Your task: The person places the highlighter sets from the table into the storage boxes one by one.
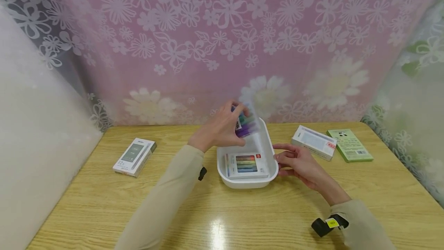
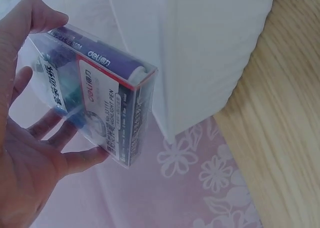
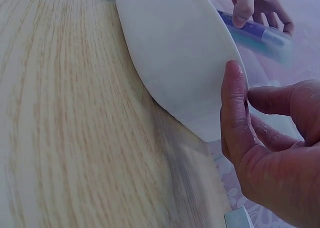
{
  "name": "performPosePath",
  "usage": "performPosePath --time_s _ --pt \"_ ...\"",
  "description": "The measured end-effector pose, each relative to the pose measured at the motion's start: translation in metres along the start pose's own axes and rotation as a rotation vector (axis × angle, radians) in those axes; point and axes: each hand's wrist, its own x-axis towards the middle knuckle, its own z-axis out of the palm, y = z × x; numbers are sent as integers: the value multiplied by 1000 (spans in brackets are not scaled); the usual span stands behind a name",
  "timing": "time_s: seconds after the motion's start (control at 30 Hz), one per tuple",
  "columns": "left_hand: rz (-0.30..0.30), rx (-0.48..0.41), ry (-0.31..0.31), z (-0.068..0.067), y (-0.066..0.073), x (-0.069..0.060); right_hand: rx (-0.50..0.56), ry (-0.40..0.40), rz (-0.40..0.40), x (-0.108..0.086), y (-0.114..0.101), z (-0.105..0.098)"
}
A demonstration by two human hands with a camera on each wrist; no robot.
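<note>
The left hand (image 1: 222,126) is clamped on a clear plastic rectangular pack of purple, blue and green highlighter pens (image 1: 245,125), thumb on one edge and fingers on the opposite one; the pack is tilted and raised above the far part of a white plastic basin with rounded corners (image 1: 248,184); the left wrist view shows a white label on it reading "HIGHLIGHT PEN"; the right hand (image 1: 301,165) pinches the basin's right rim, fingers on both sides of the wall; the two hands are apart from each other.

Inside the basin, at its near end, lies a flat white cardboard box with a window of coloured sticks and a red logo (image 1: 247,166); the basin stands on a yellowish wood-grain tabletop (image 1: 194,219); well to its left lies a white cardboard box with a grey panel (image 1: 134,157); to its right, beyond the right hand, lies a white cardboard box with a pale blue-grey panel (image 1: 313,142), and just beside that a flat light-green box (image 1: 350,146); behind hangs a pink curtain with white flowers (image 1: 208,49); both sleeves are beige.
</note>
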Motion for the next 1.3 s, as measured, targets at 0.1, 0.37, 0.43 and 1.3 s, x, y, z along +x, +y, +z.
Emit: performPosePath --time_s 0.1,0.37,0.43,1.3 --pt "6 -6 -14 6 -1 3 3 -1 1 0 0 0" --pt "-3 -57 -58 23 -5 3 12 -5 0 0 1 -1" --pt "-4 -74 -65 27 -7 3 13 -5 1 0 1 -1" --pt "-101 37 -374 54 -13 5 4 17 27 -1 -1 3"
